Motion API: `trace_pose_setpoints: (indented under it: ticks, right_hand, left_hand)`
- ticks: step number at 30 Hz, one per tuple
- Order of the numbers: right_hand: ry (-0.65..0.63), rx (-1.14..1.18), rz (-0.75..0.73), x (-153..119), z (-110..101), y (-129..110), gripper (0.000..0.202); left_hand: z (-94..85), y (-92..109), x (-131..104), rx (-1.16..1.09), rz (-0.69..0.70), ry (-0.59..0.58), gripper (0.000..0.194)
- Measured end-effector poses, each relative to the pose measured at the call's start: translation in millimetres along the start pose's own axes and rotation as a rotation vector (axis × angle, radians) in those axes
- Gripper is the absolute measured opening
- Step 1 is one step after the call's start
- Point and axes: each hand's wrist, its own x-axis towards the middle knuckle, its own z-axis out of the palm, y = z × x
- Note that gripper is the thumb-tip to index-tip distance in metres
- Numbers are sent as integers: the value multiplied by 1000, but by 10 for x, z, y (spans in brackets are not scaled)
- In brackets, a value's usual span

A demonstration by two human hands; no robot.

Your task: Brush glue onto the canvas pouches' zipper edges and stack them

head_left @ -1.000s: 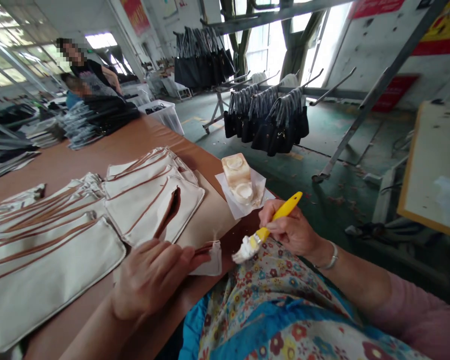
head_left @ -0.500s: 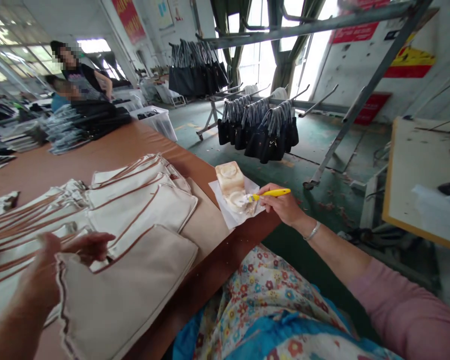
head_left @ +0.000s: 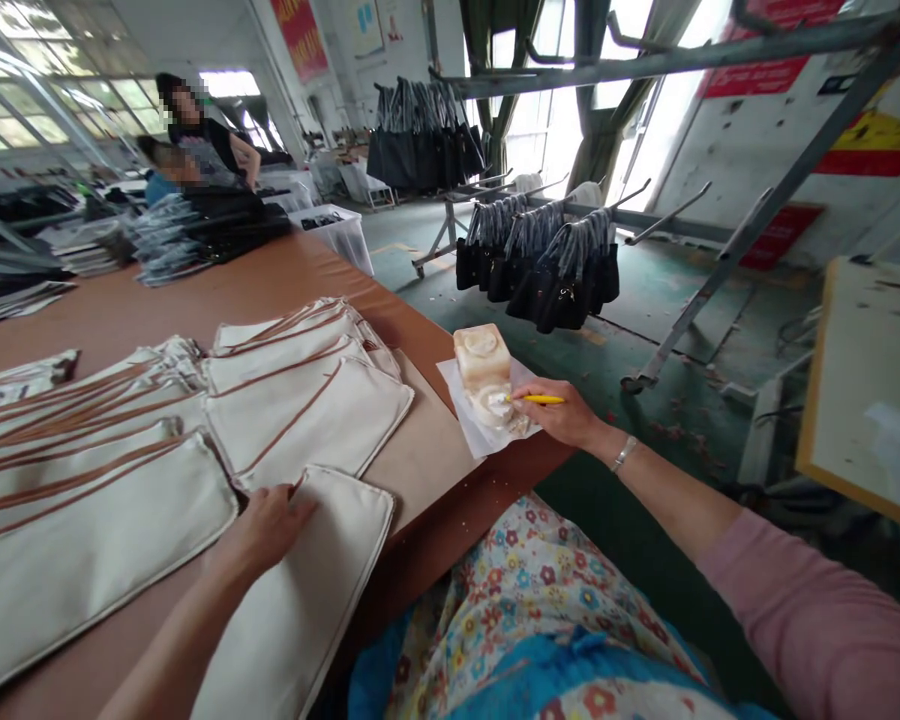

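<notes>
My right hand (head_left: 562, 412) is closed around a yellow-handled brush (head_left: 544, 399). The brush's white-coated tip rests in the open mouth of a glue-smeared plastic container (head_left: 482, 355), which lies on a white sheet (head_left: 465, 420) at the table corner. My left hand (head_left: 274, 522) grips the top edge of a cream fabric bag panel (head_left: 337, 540) near the table's front edge; its fingertips are partly hidden. Beside it, several similar panels (head_left: 112, 490) with brown trim lie in overlapping rows.
The brown table (head_left: 322, 275) extends to the far left, where a person (head_left: 210, 150) stands behind dark stacked pieces. Black bags (head_left: 562, 265) hang from a metal rack (head_left: 690, 240) beyond the corner. Another worktable (head_left: 870, 380) stands at the right.
My left hand has moved right and taken the panel's top edge, and the panel has turned and slid. The brush has tilted flatter at the container. The view has shifted slightly left.
</notes>
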Motion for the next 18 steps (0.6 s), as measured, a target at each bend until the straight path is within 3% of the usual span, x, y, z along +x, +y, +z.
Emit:
trace_pose_setpoints:
  ticks: [4, 8, 11, 15, 18]
  right_hand:
    - [-184, -73, -182, -160, -98, 7, 18]
    - [-190, -69, -232, -234, -148, -15, 17]
    - [-109, -42, -200, -254, -95, -37, 17]
    - [-75, -33, -130, -351, -30, -55, 14]
    - [50, -21, 91, -430, -61, -26, 19]
  left_hand:
    - [-1, 70, 14, -4, -41, -99, 68]
    - [-99, 144, -40, -46, -50, -80, 55]
    - [-173, 304, -120, -212, -6, -13, 49]
    - [-277, 555, -263, -572, 25, -10, 55]
    - [-353, 703, -388, -821, 46, -40, 58]
